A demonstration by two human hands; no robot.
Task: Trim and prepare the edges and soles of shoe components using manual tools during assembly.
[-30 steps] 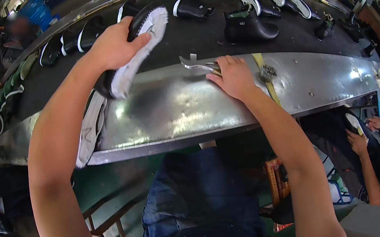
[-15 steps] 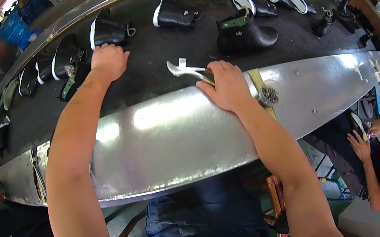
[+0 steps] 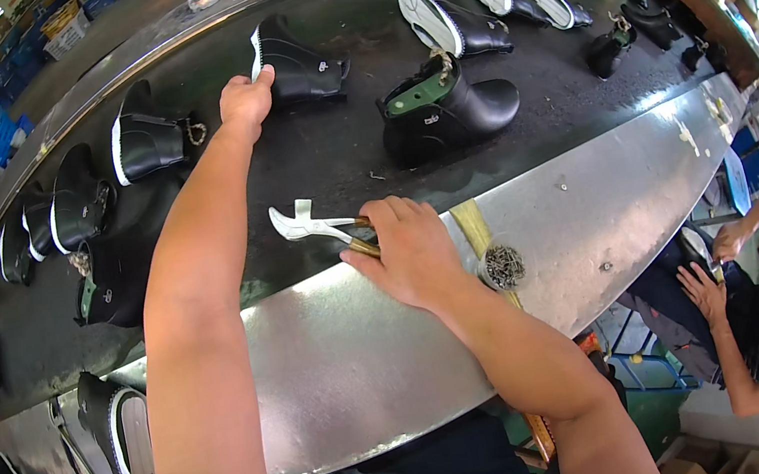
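The person's left hand (image 3: 247,106) reaches far out to a black ankle boot with a toothed white sole edge (image 3: 300,63), which lies tipped over on the flat black work surface (image 3: 306,164), sole to the left and shaft to the right; that pose leaves the white edge facing the hand, probably handy for a hold; the fingers are hidden, so one cannot tell whether this grip is wide or closed around the boot; the right hand (image 3: 412,246) has its grip wrapped around silver-headed pincers with brown handles (image 3: 322,227), the handles slightly spread and the head pointing left, touching no boot; holding them low by the handles presumably keeps the tool ready; just beside the right wrist, a round container of small metal nails (image 3: 504,266) sits at a yellow tape strip (image 3: 472,226) on the dented silver sheet-metal bench (image 3: 351,364), the tape seemingly there to secure it; beyond the right hand, a black boot with a green insert (image 3: 480,113) stands upright.
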